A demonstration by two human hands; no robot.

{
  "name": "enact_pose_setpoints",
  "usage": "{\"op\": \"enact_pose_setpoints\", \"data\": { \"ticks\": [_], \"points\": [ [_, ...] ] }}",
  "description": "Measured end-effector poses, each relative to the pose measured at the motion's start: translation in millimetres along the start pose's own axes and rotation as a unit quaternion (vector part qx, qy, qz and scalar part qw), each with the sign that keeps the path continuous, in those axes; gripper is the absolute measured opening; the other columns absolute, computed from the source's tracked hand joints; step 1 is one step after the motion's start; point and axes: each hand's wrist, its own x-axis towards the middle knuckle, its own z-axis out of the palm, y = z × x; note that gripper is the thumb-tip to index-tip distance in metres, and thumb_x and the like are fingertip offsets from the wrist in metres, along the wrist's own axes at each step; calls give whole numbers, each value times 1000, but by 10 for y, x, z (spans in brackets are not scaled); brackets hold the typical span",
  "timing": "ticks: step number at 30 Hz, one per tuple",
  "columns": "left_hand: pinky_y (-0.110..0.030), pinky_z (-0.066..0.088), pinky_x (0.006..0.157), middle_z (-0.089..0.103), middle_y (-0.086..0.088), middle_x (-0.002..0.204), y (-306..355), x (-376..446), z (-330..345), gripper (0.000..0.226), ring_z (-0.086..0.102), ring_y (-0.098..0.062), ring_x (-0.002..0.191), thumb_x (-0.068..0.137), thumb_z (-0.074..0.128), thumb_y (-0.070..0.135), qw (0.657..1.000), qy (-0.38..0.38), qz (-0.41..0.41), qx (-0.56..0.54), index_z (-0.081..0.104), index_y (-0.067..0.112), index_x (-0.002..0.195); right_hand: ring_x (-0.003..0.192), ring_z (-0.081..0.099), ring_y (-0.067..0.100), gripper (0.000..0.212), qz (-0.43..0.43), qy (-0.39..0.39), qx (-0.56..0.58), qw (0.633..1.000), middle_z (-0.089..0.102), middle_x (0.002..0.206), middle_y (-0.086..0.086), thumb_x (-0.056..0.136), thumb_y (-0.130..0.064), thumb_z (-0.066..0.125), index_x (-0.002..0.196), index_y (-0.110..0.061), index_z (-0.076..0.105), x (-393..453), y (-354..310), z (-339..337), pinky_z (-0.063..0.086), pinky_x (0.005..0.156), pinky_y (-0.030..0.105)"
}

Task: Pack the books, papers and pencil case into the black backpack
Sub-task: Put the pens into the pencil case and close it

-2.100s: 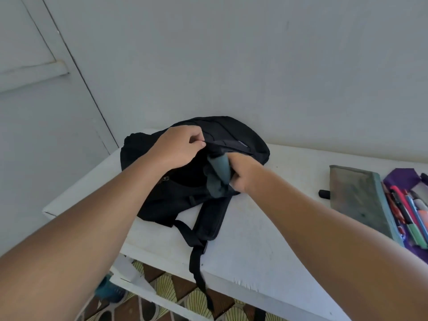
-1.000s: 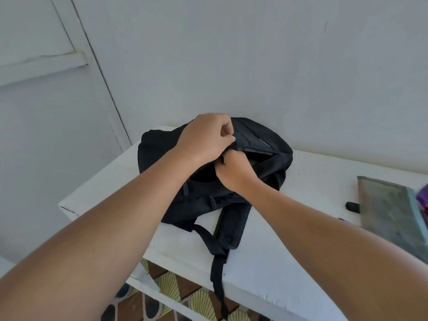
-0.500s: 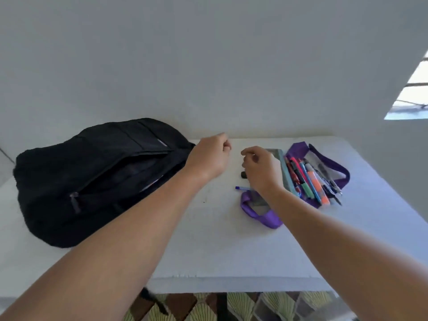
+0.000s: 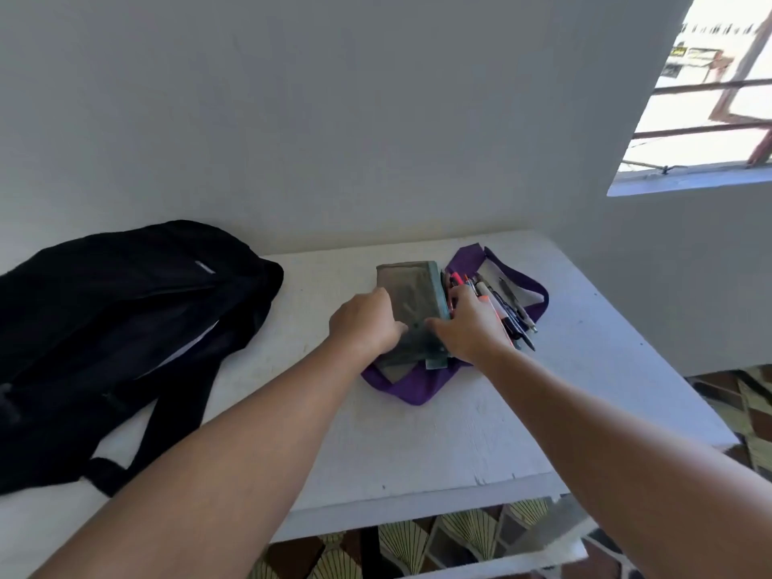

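Observation:
The black backpack point(image 4: 125, 319) lies on the left of the white table point(image 4: 438, 432), its main opening gaping, with something pale showing inside. To the right lies an open purple pencil case point(image 4: 413, 388) with several pens point(image 4: 507, 311) on its right half and a grey-green flat pouch or book point(image 4: 413, 294) on its left half. My left hand point(image 4: 365, 323) grips the left edge of the grey-green item. My right hand point(image 4: 472, 328) presses on its right side, fingers over the pens. Whether the item is lifted off the case I cannot tell.
The table stands against a white wall. Its right and front edges drop to a patterned tile floor point(image 4: 417, 545). A window point(image 4: 710, 89) opens at the upper right. Backpack straps point(image 4: 167, 420) trail toward the table's front left edge.
Both hands left the backpack and reached right to the pencil case, closing on the grey-green item. The view swung right, so the backpack now sits at the left.

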Motion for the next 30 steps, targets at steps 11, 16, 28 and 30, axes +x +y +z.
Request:
{"op": "enact_pose_setpoints", "data": {
  "ticks": [11, 16, 28, 30],
  "points": [
    [-43, 57, 91, 72, -8, 111, -90, 179, -182, 89, 69, -27, 99, 73, 49, 89, 887, -34, -140, -439, 65, 13, 116, 92, 75, 30, 13, -55, -34, 334, 940, 75, 96, 12, 94, -12, 64, 106, -14, 70, 21, -479, 129, 65, 79, 43],
    [-46, 59, 90, 69, -9, 117, -466, 221, -574, 123, 70, -30, 100, 40, 73, 93, 861, -21, -188, -473, 47, 14, 130, 90, 75, 34, 11, -119, -114, 409, 897, 74, 99, 23, 98, -5, 63, 108, -3, 68, 44, -919, 369, 60, 87, 52],
    [-46, 49, 94, 42, -20, 138, -1273, 62, 248, 105, 44, -42, 121, 66, 61, 90, 980, 36, -196, -9, 40, 20, 142, 86, 56, 4, 44, -218, -281, -131, 925, 66, 126, -2, 101, -19, 61, 145, -24, 60, 40, -616, 626, 41, 77, 14],
    [-43, 51, 84, 54, -15, 125, -1256, 119, 222, 93, 51, -38, 112, 68, 52, 93, 986, 40, -158, 29, 50, 23, 128, 86, 59, 4, 43, -205, -272, -97, 935, 66, 111, -7, 99, -21, 66, 142, -24, 62, 68, -574, 662, 46, 78, 15]
  ]
}}
